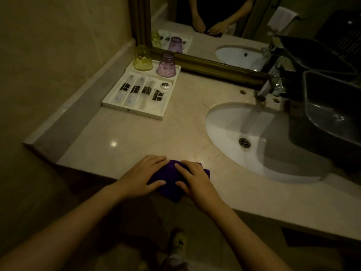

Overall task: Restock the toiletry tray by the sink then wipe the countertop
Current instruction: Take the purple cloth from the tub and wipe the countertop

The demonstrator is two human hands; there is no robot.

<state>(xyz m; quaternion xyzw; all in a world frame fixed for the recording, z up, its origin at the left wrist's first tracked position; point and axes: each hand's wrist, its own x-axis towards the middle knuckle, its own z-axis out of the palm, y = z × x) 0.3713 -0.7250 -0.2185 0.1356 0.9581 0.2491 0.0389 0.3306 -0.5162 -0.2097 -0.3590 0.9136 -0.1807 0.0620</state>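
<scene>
A: Biggest first. What's there?

B: The counter point(175, 130), pale polished stone, with the sink point(230, 126) set in on the right and a dark tub point(332, 106) beside that. A mirror point(224, 26) runs along the back.

A: And the tray?

B: The tray point(134, 112) sits at the back left, near the wall. Its slots look filled with wrapped sachets, and two upturned cups, a yellow cup point(142, 58) and a purple cup point(166, 65), stand at its far end. I'd judge the restocking done.

A: So it's the wipe now. Where's the cloth?

B: The cloth point(172, 180) lies folded at the front edge, its near corner hanging over. Both hands rest on it: the left hand point(140, 177) is flat, fingers spread over its left side, and the right hand point(193, 178) is flat on its right. Neither is closed around it; they press down.

A: How will it handle?

B: It's soft, light and limp, so it'll bunch if pinched at a corner. Better a flat palm over the middle, or fingers curled round the folded edge. On polished stone it should slide easily. The cups look like glass, so go gently near the tray.
</scene>
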